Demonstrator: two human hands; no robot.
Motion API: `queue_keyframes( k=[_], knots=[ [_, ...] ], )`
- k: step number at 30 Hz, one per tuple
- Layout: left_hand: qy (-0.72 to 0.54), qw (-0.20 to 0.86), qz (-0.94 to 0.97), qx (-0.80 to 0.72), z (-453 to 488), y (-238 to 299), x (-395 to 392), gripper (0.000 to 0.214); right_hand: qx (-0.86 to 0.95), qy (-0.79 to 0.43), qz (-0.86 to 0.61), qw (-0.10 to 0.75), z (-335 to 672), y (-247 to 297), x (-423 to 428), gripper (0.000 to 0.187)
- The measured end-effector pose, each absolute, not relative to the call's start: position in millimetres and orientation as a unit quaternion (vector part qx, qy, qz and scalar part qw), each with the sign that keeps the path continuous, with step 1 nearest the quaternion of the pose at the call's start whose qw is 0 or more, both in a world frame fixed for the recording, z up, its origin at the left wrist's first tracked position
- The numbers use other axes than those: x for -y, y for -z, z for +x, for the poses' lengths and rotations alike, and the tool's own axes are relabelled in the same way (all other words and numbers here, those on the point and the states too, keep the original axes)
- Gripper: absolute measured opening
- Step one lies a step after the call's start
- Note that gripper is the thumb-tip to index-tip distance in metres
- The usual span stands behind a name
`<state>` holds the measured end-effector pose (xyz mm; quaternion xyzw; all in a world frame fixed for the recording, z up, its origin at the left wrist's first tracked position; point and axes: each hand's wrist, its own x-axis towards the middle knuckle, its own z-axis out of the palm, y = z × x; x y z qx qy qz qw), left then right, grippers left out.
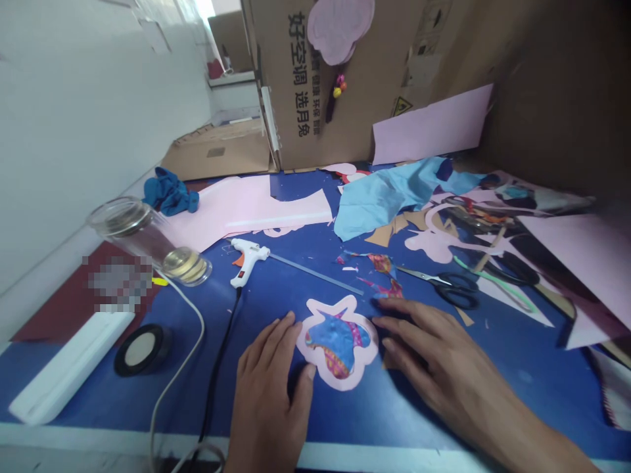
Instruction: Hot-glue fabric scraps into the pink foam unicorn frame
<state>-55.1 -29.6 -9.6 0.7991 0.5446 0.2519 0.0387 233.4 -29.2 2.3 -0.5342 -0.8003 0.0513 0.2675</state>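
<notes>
Lying palm-down on a blue tabletop (497, 394), the left hand (269, 381) and the right hand (434, 348) reach in from the bottom of the view, with the right forearm slanting in from the lower right. Fingers on both hands are loosely spread and relaxed, grasping nothing. Between the hands lies a pink paper cutout (352, 378) bearing a patterned blue fabric unicorn head (335, 338). The left thumb (309, 374) meets the cutout's lower-left edge, while the right fingertips (387, 304) sit just beside its upper-right edge.

A printed cardboard box (296, 85) stands at the far edge of the table. In front of it lie crumpled light blue fabric (384, 203) and a sheet of pink paper (256, 213). Toward the left, a clear glass jar (148, 240) lies tilted on its side near a white foam block (69, 368) and a black tape roll (142, 349). Closer in, a white hot glue gun (246, 263) trails its black cord (217, 374). Black-handled scissors (458, 290) rest beyond the right hand, near small paper scraps (382, 263).
</notes>
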Motion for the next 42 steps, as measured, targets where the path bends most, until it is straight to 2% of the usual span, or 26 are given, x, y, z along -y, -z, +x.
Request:
queue_keyframes(
  k=[4,7,18,30,42],
  knots=[
    [-0.285,0.039,0.805,-0.518,-60,6,37,0.039,0.825,-0.066,-0.489,0.274,237,-11,39,0.04],
    [-0.292,0.022,0.823,-0.487,-64,8,44,0.042,0.849,-0.067,-0.447,0.274,237,-13,45,0.047],
    [-0.287,0.013,0.817,-0.5,-54,12,48,0.048,0.848,-0.047,-0.444,0.285,229,-8,44,0.041],
    [-0.28,-0.018,0.834,-0.475,-59,16,44,0.048,0.849,-0.019,-0.445,0.283,227,-10,39,0.044],
    [-0.303,-0.002,0.814,-0.495,-51,16,47,0.047,0.839,-0.02,-0.467,0.278,232,-1,40,0.047]
  ],
)
